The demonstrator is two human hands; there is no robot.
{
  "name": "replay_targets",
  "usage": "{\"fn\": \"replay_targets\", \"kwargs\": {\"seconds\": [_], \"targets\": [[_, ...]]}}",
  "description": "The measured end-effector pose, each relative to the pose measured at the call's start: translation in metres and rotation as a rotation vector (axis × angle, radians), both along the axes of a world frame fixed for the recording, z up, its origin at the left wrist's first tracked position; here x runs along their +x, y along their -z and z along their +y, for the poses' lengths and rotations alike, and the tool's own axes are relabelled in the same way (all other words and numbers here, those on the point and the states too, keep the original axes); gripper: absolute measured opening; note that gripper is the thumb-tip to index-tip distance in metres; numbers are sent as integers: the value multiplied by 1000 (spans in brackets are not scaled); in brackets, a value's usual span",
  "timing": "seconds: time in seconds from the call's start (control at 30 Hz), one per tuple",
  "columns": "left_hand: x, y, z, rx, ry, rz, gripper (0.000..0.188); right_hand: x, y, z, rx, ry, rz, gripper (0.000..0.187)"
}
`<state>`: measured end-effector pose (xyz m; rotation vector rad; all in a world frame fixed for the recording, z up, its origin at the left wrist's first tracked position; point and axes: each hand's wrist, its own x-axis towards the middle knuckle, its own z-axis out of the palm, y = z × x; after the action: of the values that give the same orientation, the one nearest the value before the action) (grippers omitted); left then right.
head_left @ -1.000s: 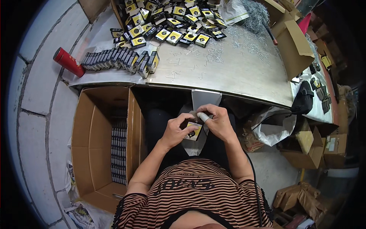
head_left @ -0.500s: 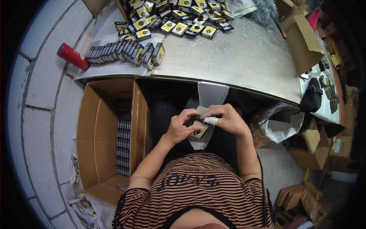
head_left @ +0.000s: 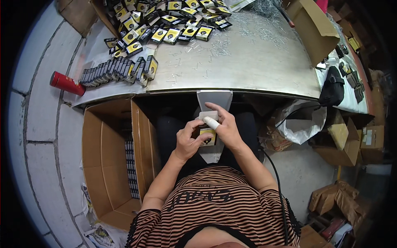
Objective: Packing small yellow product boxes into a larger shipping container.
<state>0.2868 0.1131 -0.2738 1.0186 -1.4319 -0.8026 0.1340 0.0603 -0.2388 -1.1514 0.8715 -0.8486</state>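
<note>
The small packet (head_left: pixel 207 135) was yellow and black with a dark round mark on its face and a pale flap standing up at its top edge. It sat in the person's lap, just below the edge of the worktop (head_left: pixel 256 66) and in front of a grey panel (head_left: pixel 214 101) hanging from that edge. The left hand (head_left: pixel 188 140) had its fingers curled around the packet's left side, thumb pressed on the front. The right hand (head_left: pixel 225 128) held the right side and the flap, its fingers closed on it; one finger wore a white wrap (head_left: pixel 211 122).

One packet was in the hands. On the worktop lay a heap of like packets (head_left: pixel 165 20), too many and too overlapped to count, and one standing row of them (head_left: pixel 118 70) along the near left edge. One red can (head_left: pixel 67 83) lay beside that row. One open cardboard box (head_left: pixel 108 161) stood on the floor to the person's left, with a stack of packets inside.
</note>
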Motion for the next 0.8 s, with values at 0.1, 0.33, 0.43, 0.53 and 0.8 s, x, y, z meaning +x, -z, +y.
{"fn": "replay_targets", "kwargs": {"seconds": [0.1, 0.33, 0.43, 0.53, 0.8], "targets": [[-3, -9, -2, 80, 23, 171, 46, -3, -9, -4, -65, -17, -66, 57], [-6, -10, -1, 85, 45, 46, 60, -5, 3, -2, -99, 95, 42, 45], [-8, -9, -2, 29, 11, 98, 58, -7, 7, -2, -85, 95, -52, 40], [-8, -7, -4, -39, -16, 72, 53, -9, 12, 3, -56, 53, -196, 44], [-2, 2, 0, 39, -12, -110, 37, -6, 8, 8, 64, 58, -123, 44]]}}
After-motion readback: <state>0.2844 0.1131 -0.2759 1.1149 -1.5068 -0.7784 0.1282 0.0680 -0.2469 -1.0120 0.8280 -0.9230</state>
